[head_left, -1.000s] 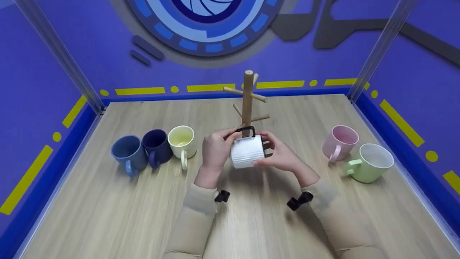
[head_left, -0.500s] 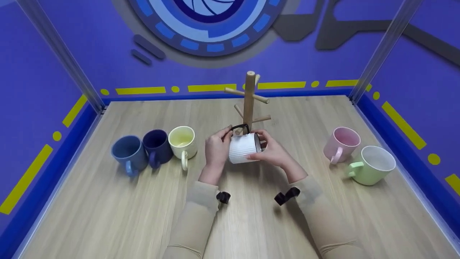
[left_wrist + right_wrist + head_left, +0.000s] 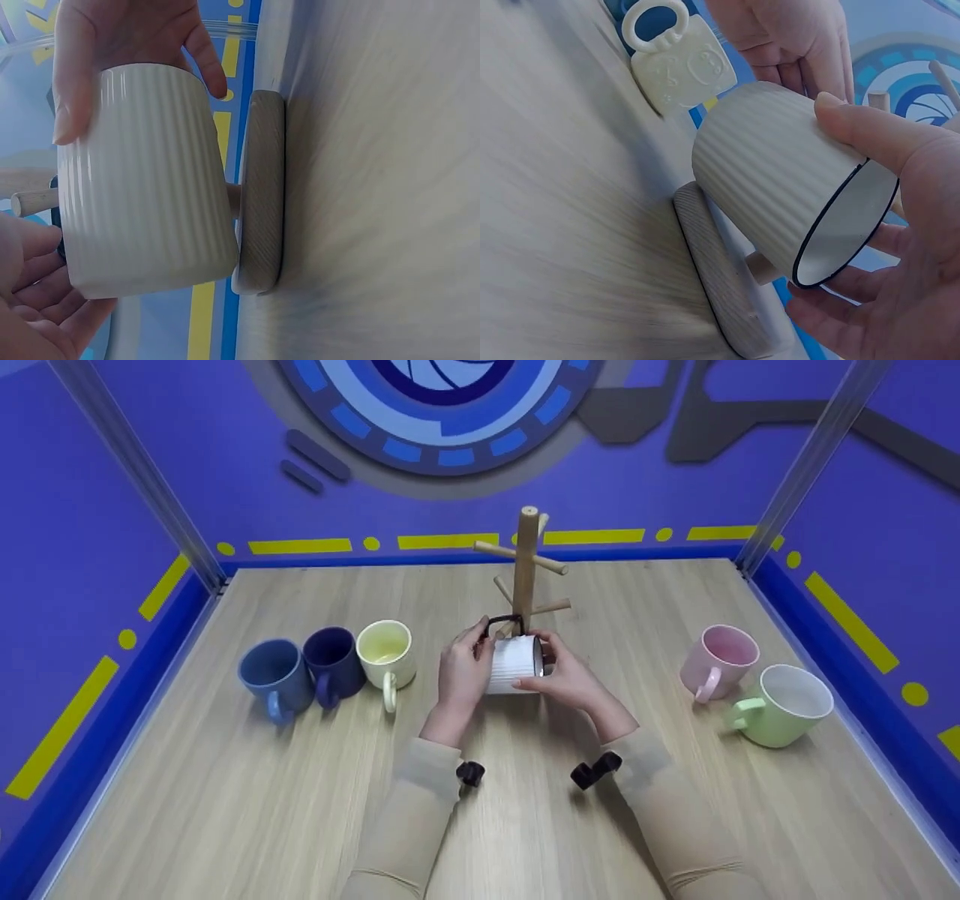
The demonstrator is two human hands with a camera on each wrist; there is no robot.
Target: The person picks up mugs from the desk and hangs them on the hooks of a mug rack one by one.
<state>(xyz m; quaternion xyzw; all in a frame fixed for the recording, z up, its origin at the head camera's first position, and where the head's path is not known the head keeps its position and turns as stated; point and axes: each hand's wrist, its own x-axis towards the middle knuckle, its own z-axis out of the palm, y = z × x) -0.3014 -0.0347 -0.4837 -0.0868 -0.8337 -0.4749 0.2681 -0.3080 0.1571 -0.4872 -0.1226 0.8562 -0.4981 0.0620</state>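
A white ribbed mug [image 3: 511, 669] with a black rim and black handle [image 3: 504, 619] lies sideways between both hands, above the table, its mouth facing right and handle up. My left hand [image 3: 462, 673] holds it at the base end, fingertips close to the handle. On the mouth side, my right hand [image 3: 576, 684] grips the wall, thumb [image 3: 862, 127] outside and other fingers around the rim. Directly behind the mug stands a wooden mug tree [image 3: 526, 562] with several pegs. In the left wrist view, the mug overlaps the tree's lower post, just above its thick base [image 3: 262, 195].
Blue [image 3: 276, 682], navy [image 3: 334, 664] and pale yellow [image 3: 386, 656] mugs stand upright in a row at left. At right are a pink mug [image 3: 718, 664] and a light green mug [image 3: 784, 709]. Purple-blue panels [image 3: 420, 517] enclose the table's back and sides.
The mug has shifted a little left relative to the tree and toward it, and turned so its mouth shows more. The handle now sits left of the post. Both hands moved with it.
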